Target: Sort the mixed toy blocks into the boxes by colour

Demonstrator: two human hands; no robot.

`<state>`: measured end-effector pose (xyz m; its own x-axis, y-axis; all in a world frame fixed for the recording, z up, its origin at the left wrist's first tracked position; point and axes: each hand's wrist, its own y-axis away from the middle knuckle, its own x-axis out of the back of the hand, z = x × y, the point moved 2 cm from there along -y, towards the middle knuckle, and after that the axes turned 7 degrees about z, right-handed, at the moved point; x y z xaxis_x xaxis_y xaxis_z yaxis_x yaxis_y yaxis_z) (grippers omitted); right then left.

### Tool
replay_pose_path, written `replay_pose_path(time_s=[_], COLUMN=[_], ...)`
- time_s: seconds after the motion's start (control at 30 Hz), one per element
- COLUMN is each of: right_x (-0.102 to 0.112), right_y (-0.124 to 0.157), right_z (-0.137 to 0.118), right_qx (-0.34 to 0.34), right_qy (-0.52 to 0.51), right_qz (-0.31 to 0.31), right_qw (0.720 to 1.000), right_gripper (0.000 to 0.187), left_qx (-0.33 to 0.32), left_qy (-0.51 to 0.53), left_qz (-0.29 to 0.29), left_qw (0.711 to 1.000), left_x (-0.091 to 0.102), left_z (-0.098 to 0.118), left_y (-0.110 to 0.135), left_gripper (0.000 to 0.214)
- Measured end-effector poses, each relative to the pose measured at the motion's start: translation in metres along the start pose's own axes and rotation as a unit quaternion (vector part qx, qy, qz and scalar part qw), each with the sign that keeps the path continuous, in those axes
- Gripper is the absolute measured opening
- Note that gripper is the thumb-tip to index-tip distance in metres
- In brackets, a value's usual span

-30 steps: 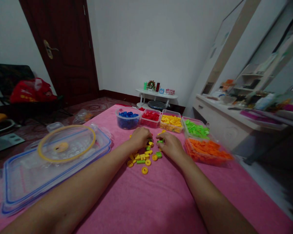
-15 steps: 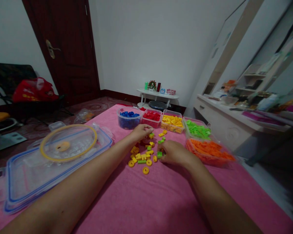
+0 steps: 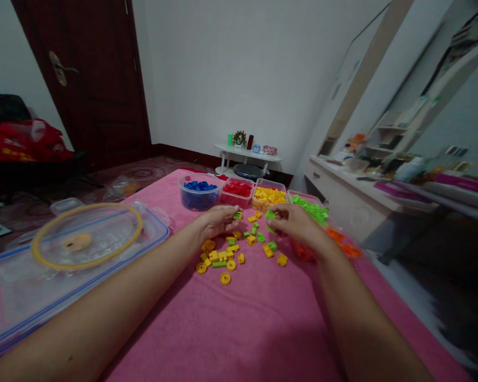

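My left hand (image 3: 220,220) is closed on a small yellow-and-green building block (image 3: 238,216), pinched at its fingertips above the cloth. My right hand (image 3: 292,223) grips a green building block (image 3: 270,215) between thumb and fingers, close to the green box. Between and below the hands lie loose yellow blocks (image 3: 223,255), yellow wheel-like pieces (image 3: 225,278) and small green blocks (image 3: 260,237). Part of the orange pieces (image 3: 342,241) at the right is hidden behind my right hand and forearm.
Along the table's far side stand clear boxes of blue pieces (image 3: 199,196), red pieces (image 3: 238,190), yellow pieces (image 3: 269,196) and green pieces (image 3: 311,209). Large clear lids (image 3: 8,313) lie at the left, a yellow-rimmed round lid (image 3: 119,254) on top. A pink cloth (image 3: 223,329) covers the table.
My right hand has moved up and away from me with a green block, uncovering loose yellow and green pieces. My left hand still holds its block. The view has shifted to the right.
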<state>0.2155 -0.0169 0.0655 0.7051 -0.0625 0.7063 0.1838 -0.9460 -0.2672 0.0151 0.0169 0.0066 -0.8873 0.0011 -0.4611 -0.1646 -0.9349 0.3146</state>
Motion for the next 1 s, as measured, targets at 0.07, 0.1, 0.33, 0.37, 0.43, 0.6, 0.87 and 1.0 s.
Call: replay_pose_path(time_s=[0.07, 0.1, 0.33, 0.37, 0.43, 0.6, 0.87, 1.0], right_x=[0.016, 0.024, 0.061, 0.061, 0.055, 0.018, -0.022, -0.021], right_y=[-0.004, -0.006, -0.009, -0.009, -0.009, -0.005, 0.006, 0.002], right_z=[0.015, 0.023, 0.054, 0.052, 0.045, 0.007, -0.02, -0.018], right_qx=[-0.032, -0.042, -0.064, -0.06, -0.036, 0.026, 0.065, 0.006], right_qy=[0.004, 0.027, 0.161, 0.146, 0.096, -0.068, -0.122, -0.227], right_qz=[0.058, 0.101, 0.355, 0.363, 0.357, 0.095, -0.089, -0.008], right_qw=[0.998, 0.994, 0.919, 0.918, 0.928, 0.993, 0.986, 0.974], right_gripper=[0.028, 0.029, 0.051, 0.052, 0.05, 0.032, 0.034, 0.031], left_qx=[-0.001, -0.001, -0.011, -0.013, -0.016, -0.028, -0.005, -0.01], left_qy=[-0.003, -0.005, -0.013, -0.022, -0.05, -0.112, -0.113, -0.08], left_qz=[-0.005, -0.005, -0.044, -0.054, -0.063, -0.11, -0.196, -0.17], left_qw=[1.0, 1.0, 0.999, 0.998, 0.997, 0.987, 0.974, 0.982], left_x=[-0.001, -0.002, -0.01, -0.012, -0.014, -0.017, -0.016, -0.018], left_z=[-0.001, -0.002, -0.006, -0.007, -0.009, -0.009, -0.008, -0.004], left_y=[0.001, 0.001, 0.003, 0.004, 0.008, 0.017, 0.018, 0.02], left_gripper=[0.004, 0.005, 0.014, 0.019, 0.024, 0.039, 0.037, 0.029])
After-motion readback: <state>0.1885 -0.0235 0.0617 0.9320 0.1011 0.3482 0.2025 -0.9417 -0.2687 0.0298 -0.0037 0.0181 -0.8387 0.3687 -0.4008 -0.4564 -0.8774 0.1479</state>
